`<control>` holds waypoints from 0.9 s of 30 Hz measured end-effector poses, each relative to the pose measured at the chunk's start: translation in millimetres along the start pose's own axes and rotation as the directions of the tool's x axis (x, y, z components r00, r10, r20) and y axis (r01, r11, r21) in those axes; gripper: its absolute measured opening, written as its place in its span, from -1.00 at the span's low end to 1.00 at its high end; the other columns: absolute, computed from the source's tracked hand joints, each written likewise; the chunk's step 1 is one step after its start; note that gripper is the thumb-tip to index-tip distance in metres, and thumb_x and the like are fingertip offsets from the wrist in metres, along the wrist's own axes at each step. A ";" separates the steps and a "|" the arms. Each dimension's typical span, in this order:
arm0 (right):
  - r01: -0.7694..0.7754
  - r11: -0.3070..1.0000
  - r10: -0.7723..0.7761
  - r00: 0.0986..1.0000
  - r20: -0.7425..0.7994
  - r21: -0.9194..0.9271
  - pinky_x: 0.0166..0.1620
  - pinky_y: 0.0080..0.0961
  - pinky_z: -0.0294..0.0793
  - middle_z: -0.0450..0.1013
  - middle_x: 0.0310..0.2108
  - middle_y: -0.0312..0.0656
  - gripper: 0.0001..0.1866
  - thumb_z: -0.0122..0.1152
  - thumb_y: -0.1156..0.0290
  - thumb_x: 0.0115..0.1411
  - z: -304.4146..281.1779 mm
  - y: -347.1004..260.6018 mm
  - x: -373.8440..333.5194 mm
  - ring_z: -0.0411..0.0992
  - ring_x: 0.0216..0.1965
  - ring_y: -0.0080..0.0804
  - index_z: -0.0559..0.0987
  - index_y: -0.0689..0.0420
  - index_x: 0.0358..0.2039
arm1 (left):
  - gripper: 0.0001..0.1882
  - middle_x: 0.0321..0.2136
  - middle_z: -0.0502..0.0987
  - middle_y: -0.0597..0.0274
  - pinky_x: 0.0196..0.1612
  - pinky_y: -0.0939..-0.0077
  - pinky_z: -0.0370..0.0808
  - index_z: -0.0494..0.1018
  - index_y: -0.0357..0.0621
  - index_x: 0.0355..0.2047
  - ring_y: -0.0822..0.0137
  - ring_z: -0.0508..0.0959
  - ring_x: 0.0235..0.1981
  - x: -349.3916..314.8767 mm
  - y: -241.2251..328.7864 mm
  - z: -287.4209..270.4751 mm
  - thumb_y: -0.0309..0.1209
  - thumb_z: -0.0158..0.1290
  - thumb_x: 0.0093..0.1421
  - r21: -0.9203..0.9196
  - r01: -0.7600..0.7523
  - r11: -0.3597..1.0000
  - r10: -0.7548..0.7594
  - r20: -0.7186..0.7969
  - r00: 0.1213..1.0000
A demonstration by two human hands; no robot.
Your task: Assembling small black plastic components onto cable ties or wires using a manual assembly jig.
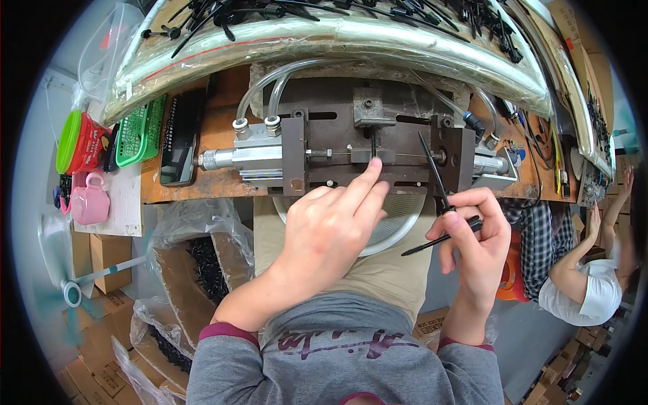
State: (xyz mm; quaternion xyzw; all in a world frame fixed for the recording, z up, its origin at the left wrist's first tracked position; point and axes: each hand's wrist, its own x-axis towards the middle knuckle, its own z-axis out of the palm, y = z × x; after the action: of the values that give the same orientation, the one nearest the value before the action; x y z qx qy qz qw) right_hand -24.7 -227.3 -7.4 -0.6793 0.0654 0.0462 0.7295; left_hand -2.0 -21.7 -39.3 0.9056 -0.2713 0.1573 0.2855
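Observation:
My left hand point(332, 226) reaches over a dark metal fixture point(331, 128), index finger stretched out and the others loosely bent. Its index fingertip touches the small metal block point(363, 156) at the fixture's middle. A thin black piece point(374, 140) stands in that block, just beyond the fingertip. In my right hand point(476, 236), thumb and fingers are closed round black thin-stemmed plastic parts point(435, 169). One stem points up over the fixture's right side, another down to the left. How many parts the hand holds is hidden by the fingers.
Air cylinders point(260, 158) with clear hoses flank the fixture. Beyond it, a plastic-wrapped tray point(337, 34) holds many black parts. At left are a phone point(181, 138), green basket point(140, 135) and pink cup point(90, 201). A white bowl point(398, 233) sits under my hands; another person point(587, 287) sits at right.

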 end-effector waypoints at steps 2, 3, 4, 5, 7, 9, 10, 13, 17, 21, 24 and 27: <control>-0.035 0.998 0.036 0.999 0.034 -0.050 -0.71 -0.77 0.17 0.55 -0.50 -0.10 -0.81 0.28 0.62 0.17 3.8 0.7 -1.6 0.32 -0.74 -0.70 0.48 0.31 -0.21 | -0.65 -0.17 0.63 0.12 -0.36 0.50 0.57 0.60 -0.20 -0.23 0.29 0.63 -0.43 1.5 2.4 -2.9 -0.46 0.34 -0.09 -0.237 -0.005 0.972 -0.009 -0.058 0.998; -0.051 0.996 0.055 0.997 0.051 -0.075 -0.71 -0.78 0.16 0.54 -0.51 -0.13 -0.80 0.31 0.63 0.15 6.7 1.5 -2.2 0.32 -0.73 -0.72 0.49 0.31 -0.23 | -0.64 -0.21 0.63 0.13 -0.37 0.51 0.57 0.60 -0.20 -0.23 0.29 0.63 -0.43 0.3 4.7 -2.1 -0.47 0.35 -0.10 -0.295 -0.023 0.955 0.005 -0.063 0.998; -0.043 0.998 0.048 0.993 0.109 -0.050 -0.71 -0.80 0.16 0.53 -0.52 -0.20 -0.81 0.37 0.64 0.09 9.6 2.9 -2.0 0.34 -0.69 -0.76 0.54 0.31 -0.29 | -0.63 -0.24 0.63 0.15 -0.38 0.51 0.57 0.60 -0.20 -0.23 0.29 0.63 -0.42 -1.8 8.9 -2.3 -0.47 0.36 -0.11 -0.352 -0.040 0.935 0.017 -0.068 0.998; -0.013 0.989 0.033 0.990 0.135 -0.147 -0.70 -0.81 0.18 0.53 -0.52 -0.23 -0.82 0.39 0.63 0.07 9.5 2.8 -1.0 0.36 -0.68 -0.76 0.57 0.31 -0.31 | -0.62 -0.28 0.62 0.16 -0.38 0.51 0.57 0.61 -0.20 -0.23 0.29 0.63 -0.42 -3.1 11.3 -2.7 -0.47 0.37 -0.12 -0.407 -0.057 0.911 0.029 -0.075 0.997; 0.018 0.978 0.019 0.984 0.179 -0.207 -0.69 -0.82 0.22 0.54 -0.52 -0.26 -0.82 0.41 0.62 0.06 10.0 2.2 0.8 0.39 -0.66 -0.76 0.61 0.31 -0.31 | -0.63 -0.31 0.61 0.18 -0.40 0.51 0.57 0.61 -0.20 -0.24 0.29 0.63 -0.42 -5.3 6.2 -2.0 -0.50 0.37 -0.14 -0.440 -0.057 0.896 0.016 -0.098 0.995; 0.013 0.991 0.016 0.977 0.213 -0.136 -0.68 -0.82 0.25 0.55 -0.51 -0.27 -0.81 0.43 0.61 0.05 11.7 1.0 2.2 0.41 -0.66 -0.76 0.64 0.31 -0.29 | -0.63 -0.34 0.60 0.19 -0.41 0.50 0.57 0.62 -0.20 -0.25 0.29 0.62 -0.42 -6.3 5.6 -2.9 -0.53 0.37 -0.15 -0.462 -0.044 0.886 -0.012 -0.117 0.993; 0.013 0.991 0.016 0.977 0.214 -0.132 -0.68 -0.82 0.26 0.55 -0.51 -0.26 -0.79 0.42 0.61 0.04 11.8 2.5 2.5 0.41 -0.66 -0.75 0.65 0.31 -0.27 | -0.64 -0.35 0.59 0.19 -0.42 0.50 0.57 0.62 -0.20 -0.25 0.30 0.62 -0.41 -6.6 9.2 -5.0 -0.54 0.37 -0.14 -0.473 -0.029 0.881 -0.033 -0.123 0.992; 0.001 0.992 0.027 0.975 0.222 -0.122 -0.67 -0.80 0.30 0.57 -0.48 -0.22 -0.74 0.40 0.64 0.05 12.7 6.5 3.6 0.42 -0.66 -0.72 0.65 0.31 -0.20 | -0.64 -0.36 0.58 0.20 -0.42 0.51 0.57 0.62 -0.21 -0.24 0.31 0.61 -0.40 -10.2 12.1 -1.2 -0.56 0.36 -0.13 -0.424 -0.040 0.905 -0.034 -0.167 0.985; -0.022 0.999 0.029 0.985 0.172 -0.044 -0.60 -0.75 0.42 0.60 -0.43 -0.14 -0.72 0.32 0.72 0.07 14.6 1.6 5.3 0.48 -0.61 -0.63 0.63 0.34 -0.16 | -0.64 -0.29 0.56 0.15 -0.36 0.50 0.58 0.63 -0.21 -0.23 0.33 0.60 -0.34 -12.0 7.8 -4.0 -0.58 0.34 -0.12 -0.310 -0.054 0.949 -0.001 -0.174 0.985; 0.117 0.985 -0.129 0.988 0.088 0.129 -0.30 -0.51 0.62 0.58 -0.27 0.06 -0.65 0.25 0.76 0.07 -3.2 6.2 9.5 0.60 -0.39 -0.32 0.55 0.41 -0.07 | -0.71 -0.04 0.54 0.00 -0.15 0.34 0.60 0.59 -0.25 -0.26 0.23 0.62 -0.23 -10.9 1.0 -3.4 -0.53 0.30 -0.06 -0.087 -0.048 0.995 0.043 -0.063 0.997; 0.260 0.950 -0.284 0.949 0.133 0.173 0.08 -0.31 0.53 0.36 0.11 0.32 -0.43 0.16 0.45 0.26 -5.1 4.3 11.6 0.48 0.07 0.03 0.28 0.50 0.19 | -0.76 0.09 0.49 -0.05 -0.06 0.32 0.58 0.56 -0.26 -0.28 0.22 0.64 -0.26 -9.6 -2.8 5.9 -0.48 0.26 0.01 0.047 -0.074 0.996 0.072 0.027 0.997; 0.357 0.910 -0.370 0.928 0.026 0.209 0.19 -0.25 0.41 0.23 0.22 0.32 -0.38 -0.04 0.28 0.38 9.5 -0.1 10.8 0.33 0.22 0.11 0.16 0.51 0.27 | -0.77 0.07 0.52 -0.02 -0.20 0.42 0.59 0.57 -0.24 -0.29 0.25 0.64 -0.38 -3.6 -1.1 7.9 -0.46 0.26 0.01 0.113 -0.051 0.992 0.046 0.049 0.998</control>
State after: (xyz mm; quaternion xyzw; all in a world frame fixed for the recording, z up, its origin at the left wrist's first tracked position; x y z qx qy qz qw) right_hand -13.8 -218.0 -8.4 -0.6008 -0.0818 -0.0752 0.7916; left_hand -3.3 -24.2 -47.6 0.9170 -0.2904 0.1584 0.2230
